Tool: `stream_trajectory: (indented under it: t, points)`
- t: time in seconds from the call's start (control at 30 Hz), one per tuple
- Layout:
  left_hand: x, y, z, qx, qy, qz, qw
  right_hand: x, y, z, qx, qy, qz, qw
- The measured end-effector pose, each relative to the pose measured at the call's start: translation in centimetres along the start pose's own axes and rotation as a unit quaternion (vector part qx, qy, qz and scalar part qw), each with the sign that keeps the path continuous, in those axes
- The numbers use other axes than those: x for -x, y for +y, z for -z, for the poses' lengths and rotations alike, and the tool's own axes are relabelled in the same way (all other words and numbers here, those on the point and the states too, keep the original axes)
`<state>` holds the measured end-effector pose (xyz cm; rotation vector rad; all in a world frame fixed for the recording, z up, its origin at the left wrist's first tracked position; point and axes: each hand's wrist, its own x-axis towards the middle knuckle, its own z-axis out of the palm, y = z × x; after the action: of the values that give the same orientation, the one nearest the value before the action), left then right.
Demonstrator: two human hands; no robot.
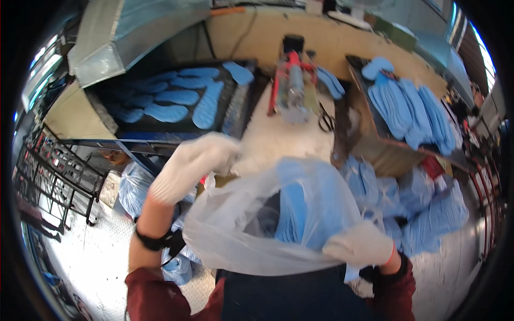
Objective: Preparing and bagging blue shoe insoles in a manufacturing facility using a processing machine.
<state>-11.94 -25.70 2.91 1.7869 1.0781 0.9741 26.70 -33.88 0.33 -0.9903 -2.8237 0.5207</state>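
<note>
Close in front of me is a clear plastic bag (225, 235), its mouth gaping toward me. Inside it stands a stack of blue insoles (292, 214), partly veiled by the film. My right hand (358, 247), in a white knit glove, is closed on the bag's rim at the lower right. Above the bag's left side is my left hand (206, 160), gloved the same way and raised. Motion smears its fingers, so their grip does not show. A small red and white bit lies just below that wrist, too blurred to make out.
Loose blue insoles (176, 97) cover a dark surface at the left. More are stacked on a board (369, 115) at the right. A red clamp-like device (293, 80) and black scissors (325, 119) sit on the central table. Filled bags (436, 214) crowd the floor at right.
</note>
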Motion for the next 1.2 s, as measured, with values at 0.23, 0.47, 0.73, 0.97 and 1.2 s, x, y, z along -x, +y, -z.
stream_trajectory:
  t: [0.23,0.47,0.73,0.97,1.2]
  points:
    - [-21.7,-12.8,-0.5,-0.521,0.181,-0.037,0.833,-1.7,0.8,1.7,-0.198,-0.003,-0.036,0.98]
    - [-35.0,-18.7,-1.0,-0.728,-0.011,-0.054,0.683,-3.3,0.9,4.0,-0.286,-0.059,-0.14,0.946]
    - [-38.6,-22.3,2.9,-0.725,0.062,-0.046,0.685,-5.1,3.4,3.0,-0.317,0.026,-0.132,0.939]
    - [-34.5,-20.8,5.1,-0.656,0.143,-0.126,0.731,-4.6,4.7,2.5,-0.389,-0.009,-0.185,0.902]
    - [-24.3,-6.4,2.0,-0.355,0.153,-0.221,0.896,-3.3,4.1,2.2,-0.067,0.04,-0.196,0.977]
